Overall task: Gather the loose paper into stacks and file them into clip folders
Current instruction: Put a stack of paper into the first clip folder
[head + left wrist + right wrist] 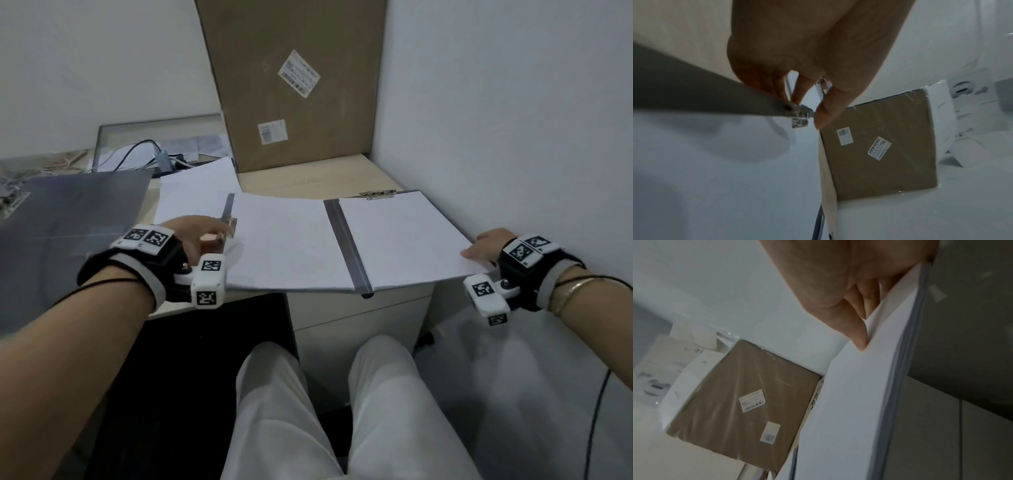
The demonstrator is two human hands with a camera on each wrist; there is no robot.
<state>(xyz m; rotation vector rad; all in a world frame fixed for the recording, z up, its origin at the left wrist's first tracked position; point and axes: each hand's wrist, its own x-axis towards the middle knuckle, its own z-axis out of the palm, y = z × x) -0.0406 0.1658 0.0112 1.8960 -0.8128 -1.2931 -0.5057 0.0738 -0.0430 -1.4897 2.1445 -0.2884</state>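
A grey clip folder (346, 246) lies open on the desk with a white paper stack on its left half (284, 240) and on its right half (400, 236). My left hand (219, 234) pinches the metal clip (228, 230) at the folder's left edge; in the left wrist view the thumb (826, 110) and fingers close on that clip (800, 116). My right hand (476, 251) grips the right edge of folder and paper, thumb (855, 331) on top of the sheets (859, 386), fingers underneath. A second clip (378, 195) sits at the right half's far edge.
More loose paper (195, 185) lies behind the folder at the left. A tall cardboard box (291, 85) stands against the wall at the back. A dark grey sheet (68, 212) covers the desk's left, with cables and an adapter (164, 161) behind. A white wall (513, 137) is close on the right.
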